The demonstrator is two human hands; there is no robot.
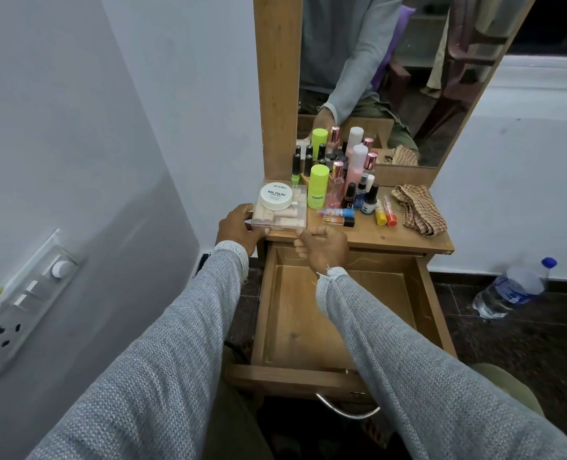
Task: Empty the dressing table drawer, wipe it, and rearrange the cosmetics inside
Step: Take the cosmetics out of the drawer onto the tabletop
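The wooden drawer point(308, 330) is pulled out below the dressing table top point(404, 239) and holds nothing. A clear plastic box point(287, 215) of pale rolls sits at the top's left front corner, with a round white nail polish remover tub point(275, 195) on it. My left hand point(239, 229) grips the box's left side. My right hand point(322, 245) hovers at the box's front right corner with fingers curled, holding nothing I can see. A checked cloth point(419, 209) lies on the right of the top.
Behind the box stand a lime green bottle point(318, 186), a pink bottle point(355, 167), several nail polish bottles point(363, 197) and small tubes point(338, 214), under a mirror point(408, 61). A water bottle point(514, 288) lies on the dark floor at right. A switch panel point(26, 303) is on the left wall.
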